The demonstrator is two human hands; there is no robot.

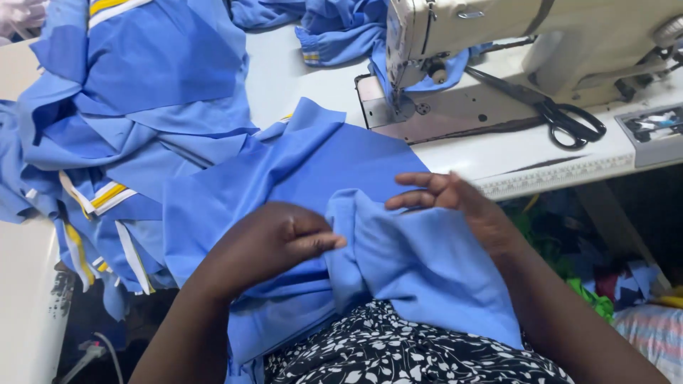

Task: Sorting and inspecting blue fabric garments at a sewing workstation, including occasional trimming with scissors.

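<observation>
A blue fabric piece (398,263) lies over my lap and the table's near edge. My left hand (274,242) pinches a fold of it between thumb and fingers near the middle. My right hand (455,203) rests on the same cloth to the right, fingers stretched out flat toward the left, pressing the fabric. A cream sewing machine (512,43) stands at the back right, beyond both hands, with more blue cloth under its needle area.
A heap of blue garments with yellow and white trim (121,121) fills the left of the white table (306,78). Black scissors (562,117) lie on the machine bed. A small tray (651,128) sits at far right. Scraps lie below.
</observation>
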